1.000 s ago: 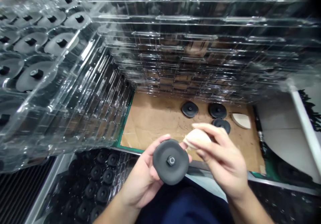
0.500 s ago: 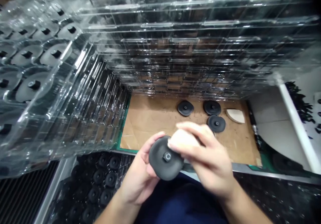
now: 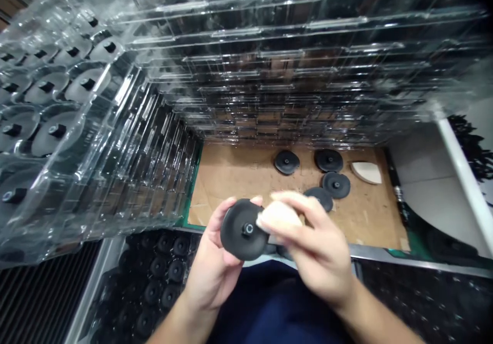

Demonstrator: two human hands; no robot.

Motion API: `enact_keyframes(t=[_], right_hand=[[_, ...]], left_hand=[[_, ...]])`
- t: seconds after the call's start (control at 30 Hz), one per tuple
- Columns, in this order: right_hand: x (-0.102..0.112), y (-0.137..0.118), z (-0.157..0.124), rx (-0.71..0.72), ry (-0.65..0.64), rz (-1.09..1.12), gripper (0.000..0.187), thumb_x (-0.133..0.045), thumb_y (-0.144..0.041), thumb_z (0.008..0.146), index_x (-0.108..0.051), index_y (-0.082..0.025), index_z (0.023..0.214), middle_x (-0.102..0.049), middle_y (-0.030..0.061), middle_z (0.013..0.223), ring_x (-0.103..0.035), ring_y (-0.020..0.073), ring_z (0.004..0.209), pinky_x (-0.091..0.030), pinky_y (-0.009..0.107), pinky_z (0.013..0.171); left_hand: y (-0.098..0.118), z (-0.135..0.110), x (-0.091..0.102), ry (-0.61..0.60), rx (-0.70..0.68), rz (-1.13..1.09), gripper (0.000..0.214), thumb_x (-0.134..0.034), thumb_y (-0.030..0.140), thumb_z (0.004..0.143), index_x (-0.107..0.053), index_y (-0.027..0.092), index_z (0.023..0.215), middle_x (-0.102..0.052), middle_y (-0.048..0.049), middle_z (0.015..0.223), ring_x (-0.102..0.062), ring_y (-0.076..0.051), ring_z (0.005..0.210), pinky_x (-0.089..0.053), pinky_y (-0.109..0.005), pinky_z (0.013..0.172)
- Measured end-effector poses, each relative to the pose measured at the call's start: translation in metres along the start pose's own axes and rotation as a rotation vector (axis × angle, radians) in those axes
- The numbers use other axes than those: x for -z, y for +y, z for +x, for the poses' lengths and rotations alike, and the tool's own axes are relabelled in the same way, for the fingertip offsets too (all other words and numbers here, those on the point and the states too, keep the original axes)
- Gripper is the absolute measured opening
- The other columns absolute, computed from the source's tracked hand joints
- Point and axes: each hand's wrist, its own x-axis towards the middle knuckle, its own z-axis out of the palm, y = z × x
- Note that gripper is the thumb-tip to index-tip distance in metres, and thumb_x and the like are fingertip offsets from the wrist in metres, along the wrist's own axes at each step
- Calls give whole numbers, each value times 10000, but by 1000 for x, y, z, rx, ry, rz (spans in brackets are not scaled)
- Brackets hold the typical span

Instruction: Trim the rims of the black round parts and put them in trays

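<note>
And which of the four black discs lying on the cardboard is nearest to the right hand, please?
The lowest disc in the picture: the right hand partly covers it, while the other three discs lie farther up the cardboard, fully in view.

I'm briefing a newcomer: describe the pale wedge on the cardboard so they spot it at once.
Find the brown cardboard below the clear trays. The wedge lies near its right end, right of the black discs. Unlike those, it is pale and not round.
</note>
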Motion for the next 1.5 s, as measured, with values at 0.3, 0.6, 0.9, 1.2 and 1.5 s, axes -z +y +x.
enact_keyframes(t=[0.3, 0.6, 0.9, 1.2, 1.5], right_hand=[[-10, -9, -5, -31, 46, 13, 311, -526, -90, 873, -684, -232, 1100, -533, 102, 1161, -577, 196, 1013, -532, 329, 807], [-13, -16, -5, -33, 74, 6, 263, -551, -92, 864, -695, -174, 1068, -542, 107, 1093, -594, 162, 926, -547, 272, 743], [-8, -5, 11, -73, 109, -20, 257, -578, -132, 867, -704, -193, 1083, -582, 98, 1055, -592, 182, 935, -530, 306, 727], [-24, -16, 12, 17, 44, 42, 252, -547, -113, 877, -704, -156, 1070, -584, 132, 1099, -586, 188, 995, -546, 311, 776], [-12, 11, -28, -478, 119, 279, 195, -615, -307, 866, -737, -276, 1015, -658, 54, 1003, -625, 149, 865, -524, 251, 735]], left_hand=[[-7, -4, -5, 149, -150, 33, 513, -873, 323, 507, -681, 417, 973, -714, 48, 1113, -637, -246, 1082, -503, -341, 929], [-14, -2, -3, 79, -281, 5, 526, -871, 265, 524, -680, 369, 1003, -735, 54, 1095, -676, -169, 1031, -544, -208, 852], [-15, -1, -3, 87, -262, -49, 511, -868, 213, 541, -693, 329, 1007, -750, 24, 1080, -692, -161, 1002, -547, -176, 823], [-15, -3, -5, 204, -100, -88, 512, -881, 191, 503, -713, 354, 959, -766, 56, 997, -713, -127, 897, -558, -143, 749], [-9, 3, 4, 181, -88, -105, 548, -834, 288, 599, -648, 305, 1115, -715, -49, 1153, -666, -241, 1062, -530, -299, 921]])
